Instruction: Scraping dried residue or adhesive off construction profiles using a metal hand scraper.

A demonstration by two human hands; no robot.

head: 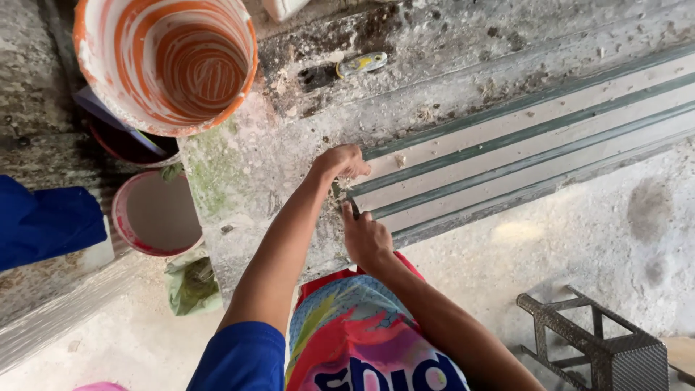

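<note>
Starting at the far left of the frame, a blue cloth lies at the edge, and above it in the upper left stands a big orange bucket streaked inside with white paint. Below the bucket sits a dark red pail, partly hidden, and lower still a pink-rimmed tub with a pale inside. A crumpled green plastic bag lies just under the tub on the pale floor.

Moving toward the centre, a rough, stained concrete ledge runs up and across the frame. Near the top centre a small yellow and grey tool lies on it, well apart from the hands.

At the centre, the left hand is curled with its fingers bent, resting at the left end of a grooved window track with green rails and pale strips between them. The right hand lies just below, its index finger stretched out toward the same end of the track; something dark and thin shows between the two hands, but whether either hand grips it cannot be told. Both hands are near each other at the track's end, which reaches from there to the right edge of the frame.

At the bottom centre a bright, colourful bag lies under the arms, and in the lower right stands a dark wicker stool
</note>
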